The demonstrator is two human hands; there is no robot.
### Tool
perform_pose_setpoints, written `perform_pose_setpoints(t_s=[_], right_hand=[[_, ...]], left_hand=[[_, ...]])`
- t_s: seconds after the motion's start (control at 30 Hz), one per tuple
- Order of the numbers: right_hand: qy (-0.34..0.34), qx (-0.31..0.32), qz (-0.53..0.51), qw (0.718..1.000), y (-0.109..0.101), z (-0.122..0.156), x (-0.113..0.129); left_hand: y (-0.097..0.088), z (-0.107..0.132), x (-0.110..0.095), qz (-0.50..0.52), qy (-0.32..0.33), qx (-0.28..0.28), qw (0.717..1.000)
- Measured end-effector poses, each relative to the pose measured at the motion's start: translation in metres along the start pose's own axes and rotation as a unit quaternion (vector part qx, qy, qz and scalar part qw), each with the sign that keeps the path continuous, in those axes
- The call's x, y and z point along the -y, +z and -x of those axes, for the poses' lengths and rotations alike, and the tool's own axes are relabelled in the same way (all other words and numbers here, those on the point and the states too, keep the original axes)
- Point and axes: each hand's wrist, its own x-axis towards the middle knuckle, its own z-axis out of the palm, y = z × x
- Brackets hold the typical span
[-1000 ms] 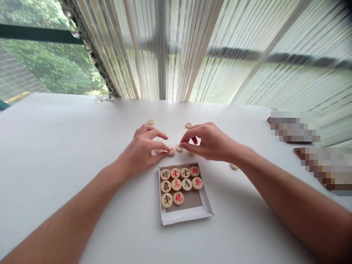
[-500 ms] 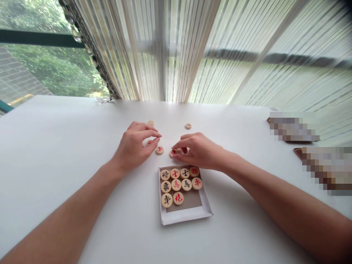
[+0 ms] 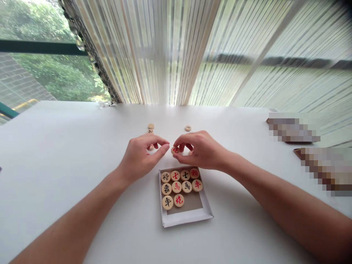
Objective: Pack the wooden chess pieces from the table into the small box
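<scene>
My right hand (image 3: 199, 150) pinches a round wooden xiangqi piece (image 3: 175, 150) with a red character, between thumb and fingertips, just above the tray's far side. Facing it is my left hand (image 3: 144, 156), its thumb and index finger curved with the tips close; I see no piece between them. Partly hidden behind the left fingers is another red-marked piece (image 3: 151, 147), and one more shows through the right hand's fingers. The shallow white box tray (image 3: 189, 219) below both hands holds rows of red and black pieces, with its near right part bare.
Beyond the hands lie a blank-faced piece (image 3: 151, 126), a black-marked piece (image 3: 150, 131) and another black-marked one (image 3: 187, 128). Two blurred-out brown-edged objects (image 3: 299, 150) sit at the right. String curtains (image 3: 165, 55) hang behind the white table (image 3: 55, 154).
My left hand has moved right and slightly nearer, towards the right hand, covering where a red piece lay. My right hand has lifted the red piece slightly. The tray's pieces are the same.
</scene>
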Motion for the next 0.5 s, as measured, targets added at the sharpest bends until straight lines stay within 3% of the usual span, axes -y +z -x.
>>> perform_pose_setpoints(t_s=[0.17,0.33,0.5], right_hand=[[-0.002,-0.056,-0.070,0.996,-0.0007,0.0006,0.0038],[-0.003,-0.049,-0.133,0.990,-0.0022,-0.0004,0.0054],[0.040,-0.044,-0.232,0.971,-0.0042,-0.0010,0.0073]], left_hand=[[-0.0005,0.0015,-0.0081,0.085,-0.056,0.045,0.994],[-0.0009,0.0016,-0.0089,0.183,-0.108,0.069,0.975],[-0.0023,0.0017,-0.0081,0.222,-0.116,0.053,0.967]])
